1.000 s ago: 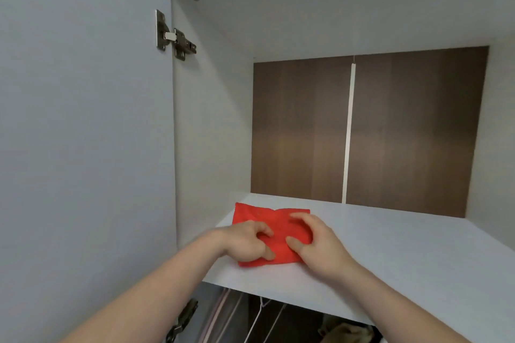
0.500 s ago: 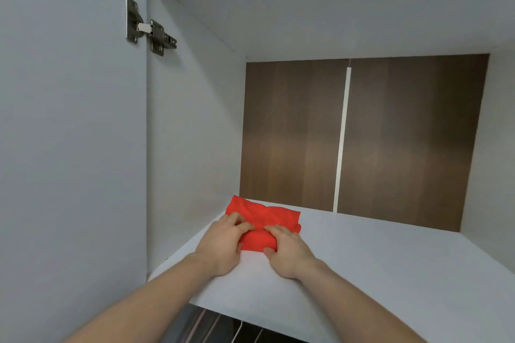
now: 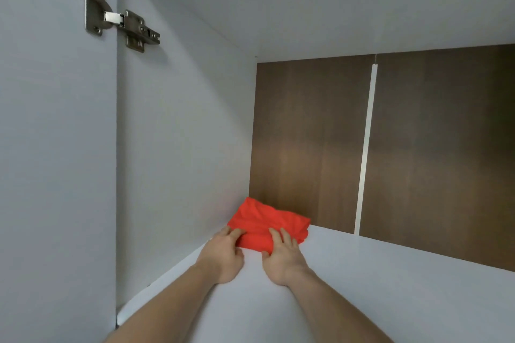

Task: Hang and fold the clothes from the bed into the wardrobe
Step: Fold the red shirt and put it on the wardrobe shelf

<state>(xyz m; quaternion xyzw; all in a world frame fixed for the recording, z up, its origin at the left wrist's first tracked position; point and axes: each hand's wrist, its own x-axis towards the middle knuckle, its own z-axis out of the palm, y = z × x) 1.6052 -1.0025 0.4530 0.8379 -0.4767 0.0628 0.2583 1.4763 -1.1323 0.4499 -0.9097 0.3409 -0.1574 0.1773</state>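
A folded red garment [image 3: 267, 221] lies on the white upper wardrobe shelf [image 3: 376, 287], in the back left corner close to the brown rear panel. My left hand [image 3: 223, 255] presses the garment's near left edge with straight fingers. My right hand [image 3: 282, 255] lies beside it, fingers flat on the garment's near right edge. Both forearms reach in over the shelf from below.
The open white wardrobe door [image 3: 55, 147] stands at the left with a metal hinge [image 3: 122, 22] high up. The white side wall [image 3: 181, 133] and brown back panel [image 3: 418, 153] close in the compartment. Bare shelf extends to the right.
Both hands have pushed the red garment deeper along the shelf, from near the front edge to the back left corner. The view has moved closer in and the hanging space below is out of sight.
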